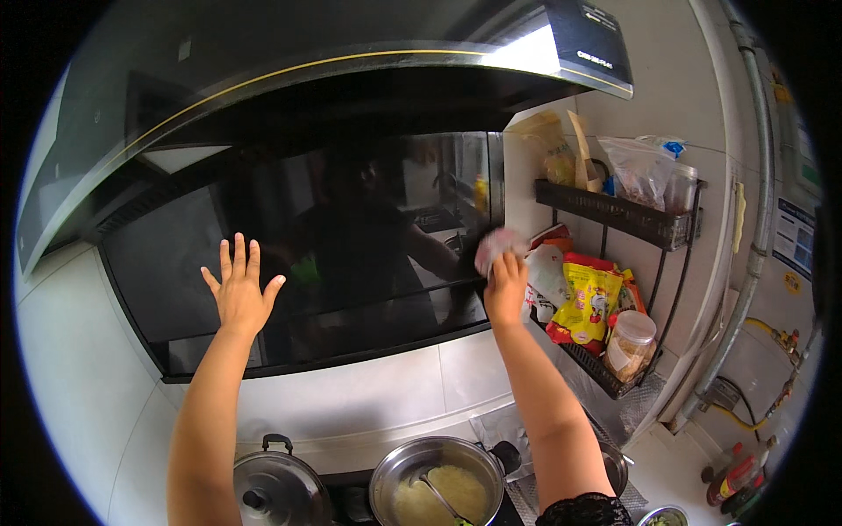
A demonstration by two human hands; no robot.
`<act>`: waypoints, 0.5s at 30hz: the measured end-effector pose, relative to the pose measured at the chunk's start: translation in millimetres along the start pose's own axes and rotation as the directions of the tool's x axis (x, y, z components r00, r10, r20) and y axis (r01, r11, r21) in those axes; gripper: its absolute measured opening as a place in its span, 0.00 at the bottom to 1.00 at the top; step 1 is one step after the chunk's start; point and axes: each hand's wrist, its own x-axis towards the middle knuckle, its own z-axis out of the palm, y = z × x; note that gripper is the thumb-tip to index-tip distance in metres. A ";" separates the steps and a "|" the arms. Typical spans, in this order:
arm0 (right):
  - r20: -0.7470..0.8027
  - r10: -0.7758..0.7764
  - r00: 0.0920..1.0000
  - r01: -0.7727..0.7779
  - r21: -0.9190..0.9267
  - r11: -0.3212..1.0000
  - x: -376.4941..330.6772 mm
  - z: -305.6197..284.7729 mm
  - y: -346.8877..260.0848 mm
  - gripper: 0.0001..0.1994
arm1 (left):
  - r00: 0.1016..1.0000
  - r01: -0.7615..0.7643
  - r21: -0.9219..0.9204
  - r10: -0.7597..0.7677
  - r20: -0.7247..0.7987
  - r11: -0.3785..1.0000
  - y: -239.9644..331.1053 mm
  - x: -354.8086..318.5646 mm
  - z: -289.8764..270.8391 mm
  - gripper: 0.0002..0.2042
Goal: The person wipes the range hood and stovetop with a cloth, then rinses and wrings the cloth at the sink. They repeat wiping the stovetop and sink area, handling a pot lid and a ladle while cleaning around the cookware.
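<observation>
In front of me is the glossy black panel [351,263] of a range hood, with my reflection in it. My left hand [239,294] is raised at its left part, fingers spread and holding nothing; whether the palm touches the glass I cannot tell. At the right edge of the panel, my right hand [506,294] grips a pinkish-grey cloth [501,250], slightly blurred. Part of the cloth is hidden behind my fingers.
Beside the panel on the right, a black two-tier rack [614,210] holds bags, a yellow packet [586,298] and a lidded jar [631,344]. Below stand a lidded pot [281,486] and an uncovered pan [438,491] with pale food and a ladle. The hood's upper body [307,53] juts overhead.
</observation>
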 end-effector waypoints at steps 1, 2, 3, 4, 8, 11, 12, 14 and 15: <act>0.042 -0.005 0.999 0.005 -0.001 1.000 -13.7 -8.9 0.8 0.26 | 1.000 0.002 0.003 -0.002 0.004 1.000 0.4 -0.1 -0.4 0.34; 0.044 -0.018 0.999 0.018 -0.005 1.000 -13.6 -14.0 6.2 0.26 | 1.000 0.004 0.005 -0.004 0.007 1.000 0.4 0.1 -0.1 0.34; 0.045 -0.032 0.998 0.032 -0.010 0.999 -12.6 -20.0 10.6 0.26 | 1.000 0.007 0.007 -0.007 0.008 1.000 0.2 -0.1 -0.6 0.34; -0.027 -0.070 0.997 0.070 0.003 0.998 11.5 -19.3 10.9 0.25 | 1.000 0.007 0.012 -0.007 0.019 1.000 1.3 0.7 -2.4 0.34; -0.185 -0.129 0.974 0.143 0.065 0.988 168.3 -17.8 -19.4 0.24 | 0.998 -0.004 0.035 0.003 0.056 0.999 2.1 -1.1 -5.0 0.35; -0.106 -0.124 0.987 0.128 0.025 0.992 171.4 -14.9 -7.6 0.23 | 0.998 -0.012 0.036 0.010 0.055 0.999 5.1 2.1 -11.2 0.35; -0.056 -0.120 0.991 0.119 -0.022 0.993 158.0 -12.7 -2.2 0.23 | 0.998 -0.013 0.035 0.011 0.060 0.999 6.1 0.8 -11.2 0.36; -0.114 -0.127 0.985 0.125 -0.025 0.992 99.9 -6.3 -2.5 0.20 | 0.999 -0.009 0.047 0.006 0.054 0.999 -0.2 -0.1 -8.7 0.36; -0.030 -0.090 0.995 0.088 -0.072 0.994 65.6 -9.8 4.0 0.21 | 0.999 -0.016 0.037 0.014 0.052 0.999 0.7 -1.2 -6.6 0.36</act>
